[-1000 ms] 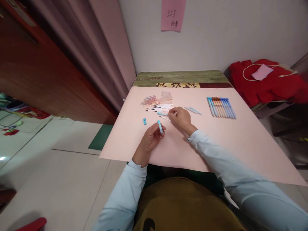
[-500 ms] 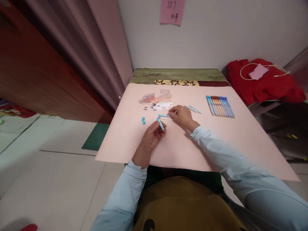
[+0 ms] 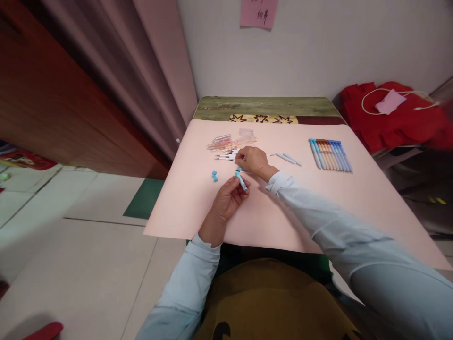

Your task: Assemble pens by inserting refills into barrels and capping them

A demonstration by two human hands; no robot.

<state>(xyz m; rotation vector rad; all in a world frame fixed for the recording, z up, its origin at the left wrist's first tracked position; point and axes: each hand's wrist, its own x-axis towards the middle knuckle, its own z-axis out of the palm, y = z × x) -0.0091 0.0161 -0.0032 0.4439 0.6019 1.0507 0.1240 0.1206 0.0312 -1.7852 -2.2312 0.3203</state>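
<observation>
- Left hand (image 3: pixel 228 200): fingers curled around a short light-blue pen barrel (image 3: pixel 241 181), which pointed up and away from the body, tilted, just above the pink sheet (image 3: pixel 283 217).
- Right hand (image 3: pixel 252 160): palm down, fingers bent and reaching into the pile of refills (image 3: pixel 226 156); whether the fingertips pinched a refill could not be told, as the hand hid them.
- Pen barrel: near the middle of the sheet, just below the right hand and apart from it.
- Blue part (image 3: pixel 239 169): a small piece showing at the lower edge of the right hand, lying on the sheet between the two hands.
- Blue caps (image 3: pixel 214 176): two small pieces lying together on the sheet, left of the pen barrel and apart from it.
- Refills: thin white rods with dark tips, lying roughly side by side, partly under the right hand.
- Clear parts (image 3: pixel 231 140): a loose heap of pinkish transparent pieces just beyond the refills.
- Two pale barrels (image 3: pixel 288 158): lying side by side on the sheet, right of the right hand.
- Pen row (image 3: pixel 331 154): finished pens in blue and orange tones, laid side by side, well to the right.
- Desk (image 3: pixel 265 107): green-brown top showing beyond the far edge of the sheet, against the wall.
- Red cloth (image 3: pixel 396 118): heaped to the right of the desk, with a white cord and a pink slip on it.
- Pink note (image 3: pixel 258 13): fixed to the wall above the desk.
</observation>
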